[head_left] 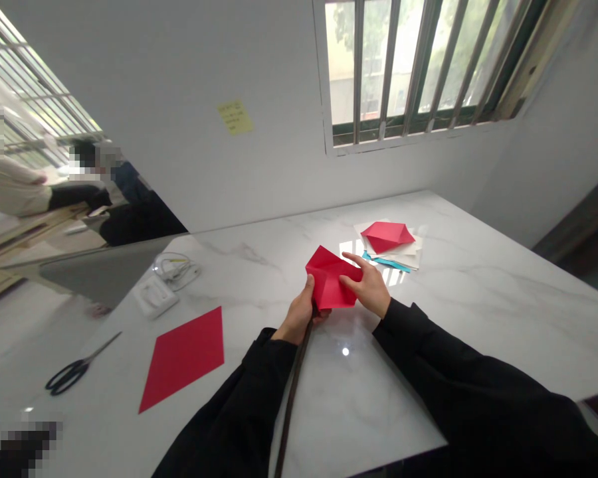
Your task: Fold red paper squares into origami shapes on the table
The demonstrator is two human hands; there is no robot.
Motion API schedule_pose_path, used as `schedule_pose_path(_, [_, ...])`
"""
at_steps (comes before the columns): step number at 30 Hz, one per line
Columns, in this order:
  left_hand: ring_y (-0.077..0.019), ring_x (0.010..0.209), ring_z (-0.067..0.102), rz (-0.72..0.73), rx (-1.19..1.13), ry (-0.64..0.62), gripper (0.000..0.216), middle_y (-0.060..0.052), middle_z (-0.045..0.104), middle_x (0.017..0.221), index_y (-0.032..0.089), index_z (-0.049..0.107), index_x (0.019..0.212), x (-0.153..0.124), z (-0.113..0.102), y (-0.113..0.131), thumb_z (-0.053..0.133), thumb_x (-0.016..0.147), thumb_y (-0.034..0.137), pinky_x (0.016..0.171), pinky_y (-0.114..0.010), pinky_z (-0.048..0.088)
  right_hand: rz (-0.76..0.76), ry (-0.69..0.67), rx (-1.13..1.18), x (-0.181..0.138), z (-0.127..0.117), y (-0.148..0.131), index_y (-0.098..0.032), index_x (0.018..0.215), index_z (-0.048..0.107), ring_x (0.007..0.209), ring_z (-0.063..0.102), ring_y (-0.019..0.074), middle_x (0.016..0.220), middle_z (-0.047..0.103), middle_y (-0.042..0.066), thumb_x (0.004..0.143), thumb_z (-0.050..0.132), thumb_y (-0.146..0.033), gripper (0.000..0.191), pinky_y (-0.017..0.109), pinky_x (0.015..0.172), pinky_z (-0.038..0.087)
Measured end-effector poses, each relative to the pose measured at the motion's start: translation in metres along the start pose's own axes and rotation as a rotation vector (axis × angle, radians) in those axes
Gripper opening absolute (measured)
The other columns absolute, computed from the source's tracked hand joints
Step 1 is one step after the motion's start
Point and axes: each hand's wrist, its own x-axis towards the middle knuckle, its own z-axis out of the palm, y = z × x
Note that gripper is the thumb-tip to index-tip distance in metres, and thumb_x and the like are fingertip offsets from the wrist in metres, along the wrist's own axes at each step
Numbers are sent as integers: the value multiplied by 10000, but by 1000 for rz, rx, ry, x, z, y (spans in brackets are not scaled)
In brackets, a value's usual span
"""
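A folded red paper (pixel 335 282), creased like an envelope, is held up over the marble table by both of my hands. My left hand (pixel 301 311) grips its lower left side, thumb on the front and fingers behind. At the right edge is my right hand (pixel 371 287), its thumb pressed on the front face and its index finger stretched along the top edge. Some right fingers are hidden behind the paper. A flat red sheet (pixel 185 358) lies on the table to the left. A dark strap (pixel 293 398) runs down beside my left wrist.
At the back right, a red folded paper (pixel 389 235) rests on a stack of cream and blue papers (pixel 409 253). Black-handled scissors (pixel 74 374), a white box (pixel 154 297) and a coiled white cable (pixel 179 271) lie left. A yellow note (pixel 235 117) is on the wall. People sit beyond.
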Motion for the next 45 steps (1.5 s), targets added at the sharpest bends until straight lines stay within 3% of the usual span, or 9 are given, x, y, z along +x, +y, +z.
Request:
schedule_pose_path(3, [-99, 406, 421, 12, 45, 91, 754, -16, 511, 501, 158, 597, 696, 1, -1, -3, 473, 792, 895, 361, -233, 252, -26, -6, -5, 0, 0, 0, -225, 1274, 693, 942, 748, 251, 1101, 784, 56, 832, 698, -310, 450, 392, 864, 603])
schedule_pose_path(6, [-133, 515, 546, 110, 65, 174, 675, -31, 652, 658, 167, 686, 990, 3, -2, -5, 593, 805, 810, 440, -238, 398, -39, -20, -33, -1, 0, 0, -228, 1096, 757, 933, 754, 256, 1023, 801, 43, 858, 676, -315, 266, 402, 887, 599])
schedule_pose_path(13, [-160, 522, 558, 5, 64, 244, 829, -73, 670, 675, 111, 723, 1037, 2, -1, -6, 459, 827, 868, 452, -268, 407, -87, -13, -117, -3, 2, 0, -233, 1130, 752, 975, 736, 258, 1054, 788, 54, 831, 678, -268, 310, 421, 930, 583])
schedule_pose_path(19, [-44, 485, 466, 133, 13, 236, 688, -57, 652, 1056, 304, 419, 1495, 8, -10, 7, 604, 913, 622, 386, -171, 250, 112, 34, 136, 24, -21, 14, -191, 1215, 716, 699, 707, 198, 936, 751, 53, 795, 662, -345, 450, 320, 605, 602])
schedule_pose_path(25, [-29, 550, 493, 238, 97, 411, 659, -38, 570, 1059, 227, 435, 1448, 22, -23, 8, 672, 842, 329, 442, -149, 337, 152, 506, 380, 67, -80, 39, -150, 1048, 655, 782, 708, 209, 959, 729, 79, 735, 672, -390, 395, 313, 622, 610])
schedule_pose_path(31, [-54, 567, 485, 303, 251, 544, 519, -29, 589, 1017, 194, 546, 1322, 28, -37, 3, 630, 825, 319, 496, -182, 389, -130, 890, 77, 78, -126, 38, -200, 965, 545, 1049, 662, 230, 1113, 659, 110, 865, 570, -334, 169, 402, 905, 573])
schedule_pose_path(35, [-153, 927, 627, 377, 345, 619, 461, -89, 594, 1229, 209, 564, 1287, 33, -48, 3, 635, 837, 279, 814, -271, 525, -480, 568, -453, 78, -125, 48, -212, 938, 575, 1366, 496, 258, 1382, 579, 152, 923, 479, -182, 102, 468, 1141, 401])
schedule_pose_path(39, [-267, 1248, 579, 416, 428, 588, 442, -118, 590, 1311, 208, 605, 1239, 36, -48, -2, 664, 801, 202, 1118, -429, 432, -348, 131, -736, 80, -115, 77, -191, 847, 599, 1357, 477, 324, 1320, 643, 174, 822, 522, -107, 117, 576, 1154, 300])
schedule_pose_path(45, [-306, 1440, 439, 576, 737, 462, 510, -146, 529, 1461, 192, 586, 1324, 28, -40, -2, 685, 828, 264, 1248, -473, 272, -252, 59, -772, 78, -113, 95, -195, 752, 622, 995, 620, 255, 969, 734, 96, 773, 595, -217, 41, 456, 997, 428])
